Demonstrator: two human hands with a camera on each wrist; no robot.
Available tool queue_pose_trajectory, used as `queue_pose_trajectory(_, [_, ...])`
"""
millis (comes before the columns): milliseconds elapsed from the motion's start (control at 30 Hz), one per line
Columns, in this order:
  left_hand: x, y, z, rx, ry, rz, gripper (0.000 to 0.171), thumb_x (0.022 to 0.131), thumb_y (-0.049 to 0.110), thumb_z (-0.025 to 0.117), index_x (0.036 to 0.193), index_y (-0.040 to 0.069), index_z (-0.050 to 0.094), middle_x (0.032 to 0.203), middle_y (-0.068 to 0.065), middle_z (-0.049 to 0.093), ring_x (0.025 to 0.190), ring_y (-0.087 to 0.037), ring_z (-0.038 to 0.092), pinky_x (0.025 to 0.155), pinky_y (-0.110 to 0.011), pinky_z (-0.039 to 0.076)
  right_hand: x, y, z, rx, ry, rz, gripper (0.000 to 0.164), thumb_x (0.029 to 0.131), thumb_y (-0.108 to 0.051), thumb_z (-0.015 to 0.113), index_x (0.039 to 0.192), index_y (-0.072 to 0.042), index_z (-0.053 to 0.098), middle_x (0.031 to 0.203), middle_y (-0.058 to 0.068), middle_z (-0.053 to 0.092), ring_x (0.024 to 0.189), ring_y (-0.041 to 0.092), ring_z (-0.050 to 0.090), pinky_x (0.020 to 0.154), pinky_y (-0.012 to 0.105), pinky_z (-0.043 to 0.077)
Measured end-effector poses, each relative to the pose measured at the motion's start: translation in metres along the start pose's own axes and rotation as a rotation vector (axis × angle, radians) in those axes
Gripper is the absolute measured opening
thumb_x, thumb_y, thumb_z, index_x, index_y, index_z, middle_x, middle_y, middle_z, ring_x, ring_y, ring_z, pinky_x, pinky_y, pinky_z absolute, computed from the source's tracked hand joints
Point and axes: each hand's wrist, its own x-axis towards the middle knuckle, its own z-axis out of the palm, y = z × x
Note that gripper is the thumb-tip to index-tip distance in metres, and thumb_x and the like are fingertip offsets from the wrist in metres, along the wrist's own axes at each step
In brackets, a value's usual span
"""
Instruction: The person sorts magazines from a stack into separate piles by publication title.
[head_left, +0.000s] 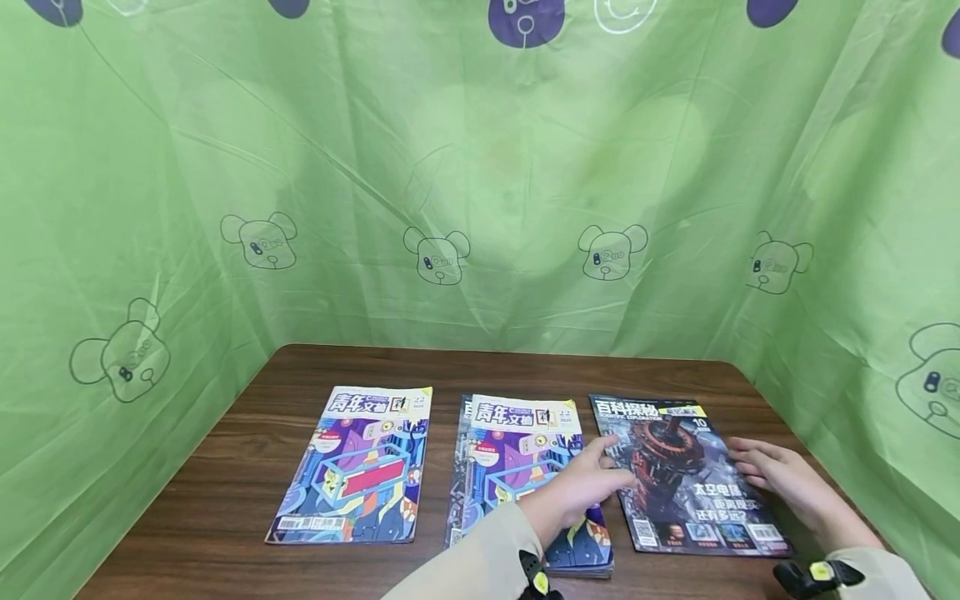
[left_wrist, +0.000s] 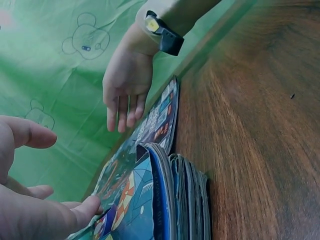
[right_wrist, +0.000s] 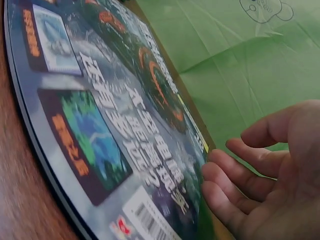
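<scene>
A dark magazine (head_left: pixel 667 475) with a reddish machine on its cover lies flat at the right of the table. My left hand (head_left: pixel 577 487) reaches over the middle stack of magazines (head_left: pixel 525 417), its fingertips by the dark magazine's left edge. Along the opposite edge is my right hand (head_left: pixel 780 479), fingers loosely extended; in the right wrist view its fingertips (right_wrist: pixel 215 172) are close to the cover's border, and contact is unclear. Neither hand grips anything. The left wrist view shows the stack's layered page edges (left_wrist: pixel 187 195). My left forearm hides part of the stack.
Another colourful magazine (head_left: pixel 360 467) lies on the left of the brown wooden table (head_left: pixel 225 492). A green curtain (head_left: pixel 510 167) with bear drawings surrounds the back and sides. Dark bands with yellow parts (head_left: pixel 821 572) circle both wrists.
</scene>
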Motion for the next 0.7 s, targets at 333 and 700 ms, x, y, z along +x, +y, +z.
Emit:
queue_pose_trajectory(333, [0.000,-0.001,-0.013,-0.007,-0.034,0.015,0.068,0.084,0.007,0.070,0.147,0.011,0.046,0.137,-0.024,0.052,0.119,-0.033,0.057,0.103,-0.052,0.046,0.006,-0.015,0.018,0.058,-0.060,-0.052,0.052,0.109,-0.016,0.040,0.142,0.023,0.029,0.132,0.040,0.051,0.098,0.010,0.066,0.083,0.029,0.058])
queue_pose_trajectory(700, [0.003,-0.002,-0.031,-0.030,-0.034,0.020,0.065,0.086,0.005,0.070,0.147,0.007,0.047,0.138,-0.019,0.053,0.120,-0.029,0.058,0.102,-0.043,0.050,0.019,-0.032,0.043,0.124,-0.131,-0.047,0.053,0.108,-0.016,0.042,0.143,0.022,0.030,0.134,0.038,0.051,0.103,0.016,0.066,0.085,0.033,0.058])
